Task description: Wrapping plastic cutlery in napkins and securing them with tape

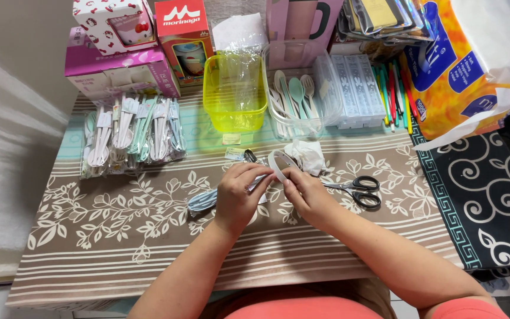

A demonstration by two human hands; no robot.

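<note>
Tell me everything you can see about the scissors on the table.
The scissors lie flat on the leaf-patterned tablecloth, just right of the right hand and apart from it. The handles are black loops that point right; the metal blades look closed and point left toward the hand. Nothing holds them.

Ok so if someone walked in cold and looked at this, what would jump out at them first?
Probably the two hands meeting mid-table: the left hand and right hand work a roll of white tape over a wrapped pale-blue utensil bundle. Behind them glows a neon yellow plastic container, with black-handled scissors lying to the right.
</note>
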